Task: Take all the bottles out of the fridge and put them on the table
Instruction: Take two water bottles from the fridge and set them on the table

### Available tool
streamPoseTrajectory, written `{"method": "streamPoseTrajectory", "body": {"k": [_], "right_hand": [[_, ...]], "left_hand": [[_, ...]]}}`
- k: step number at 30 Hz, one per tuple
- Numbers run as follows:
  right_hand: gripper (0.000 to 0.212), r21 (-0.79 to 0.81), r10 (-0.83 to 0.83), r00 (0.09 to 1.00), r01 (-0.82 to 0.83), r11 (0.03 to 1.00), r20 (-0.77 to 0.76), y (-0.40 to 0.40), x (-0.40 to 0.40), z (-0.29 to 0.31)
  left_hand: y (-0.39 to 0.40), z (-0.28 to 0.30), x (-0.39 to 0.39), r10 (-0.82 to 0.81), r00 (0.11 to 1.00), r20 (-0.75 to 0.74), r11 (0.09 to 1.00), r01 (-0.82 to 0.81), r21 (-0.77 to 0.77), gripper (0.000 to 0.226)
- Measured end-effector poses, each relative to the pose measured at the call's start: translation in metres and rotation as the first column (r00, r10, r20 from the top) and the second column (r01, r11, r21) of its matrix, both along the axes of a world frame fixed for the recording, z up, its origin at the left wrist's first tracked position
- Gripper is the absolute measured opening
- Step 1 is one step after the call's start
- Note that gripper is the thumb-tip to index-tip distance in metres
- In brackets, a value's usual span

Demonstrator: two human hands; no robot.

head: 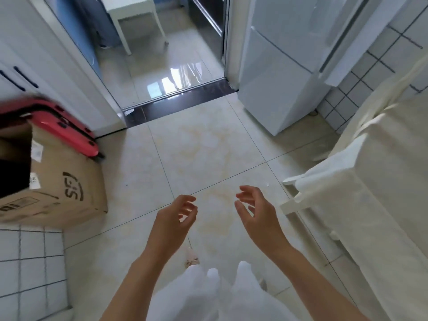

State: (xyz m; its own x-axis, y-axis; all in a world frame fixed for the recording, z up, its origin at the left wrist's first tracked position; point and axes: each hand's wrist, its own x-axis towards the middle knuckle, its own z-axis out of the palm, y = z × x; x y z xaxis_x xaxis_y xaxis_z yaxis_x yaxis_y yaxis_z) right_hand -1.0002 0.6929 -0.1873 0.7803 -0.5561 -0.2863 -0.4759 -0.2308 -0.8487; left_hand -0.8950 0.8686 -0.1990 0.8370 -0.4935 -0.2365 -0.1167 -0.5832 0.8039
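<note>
Both my left hand (177,216) and right hand (254,208) hung empty, fingers loose; fridge (278,72) upper right stayed unopened, so best approach: door first.

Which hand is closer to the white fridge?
The right hand. It hangs on the same side as the tall white fridge; the left hand is farther away.

You're working in bright, even daylight that comes through the doorway (171,54) well ahead of your grips; it throws a hard white glare on the glossy floor (180,77) there. Shadows are faint and soft. The wide lens bends straight lines, so the fridge (278,66) ahead and to the right leans and the tiles curve at the edges. The red case (64,126) and box (64,188) far left are smeared by motion blur, and your white clothing (208,295) below is washed out and soft.
</note>
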Motion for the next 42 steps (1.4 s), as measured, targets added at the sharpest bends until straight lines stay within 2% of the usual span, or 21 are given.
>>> {"method": "streamPoseTrajectory", "body": {"k": [6,13,19,27,33,42], "right_hand": [[0.033,0.017,-0.009,1.0,0.009,1.0,0.001,0.043,0.093,-0.004],[0.031,0.02,-0.053,0.998,0.053,0.998,0.013,0.039,0.164,0.004],[0.029,-0.019,-0.118,0.991,0.12,0.993,0.057,-0.008,0.234,0.008],[0.028,-0.012,-0.126,0.988,0.128,0.992,0.094,-0.104,0.339,0.023],[0.032,-0.027,-0.125,0.988,0.128,0.991,0.094,-0.171,0.408,0.035],[0.03,-0.038,-0.312,0.939,0.32,0.947,0.149,-0.27,0.484,0.044]], "left_hand": [[0.058,-0.004,0.102,0.041,0.999,0.007,0.999,-0.041,0.036,0.024],[0.043,-0.001,0.19,0.071,0.997,0.025,0.997,-0.07,-0.034,0.022],[-0.016,0.003,0.262,0.007,0.998,0.057,0.998,-0.004,-0.065,0.018],[-0.117,0.015,0.367,-0.066,0.992,0.103,0.996,0.072,-0.058,0.018],[-0.186,0.019,0.434,-0.064,0.996,0.065,0.99,0.071,-0.12,0.022],[-0.302,0.02,0.529,-0.164,0.984,0.067,0.971,0.173,-0.163,0.022]]}}
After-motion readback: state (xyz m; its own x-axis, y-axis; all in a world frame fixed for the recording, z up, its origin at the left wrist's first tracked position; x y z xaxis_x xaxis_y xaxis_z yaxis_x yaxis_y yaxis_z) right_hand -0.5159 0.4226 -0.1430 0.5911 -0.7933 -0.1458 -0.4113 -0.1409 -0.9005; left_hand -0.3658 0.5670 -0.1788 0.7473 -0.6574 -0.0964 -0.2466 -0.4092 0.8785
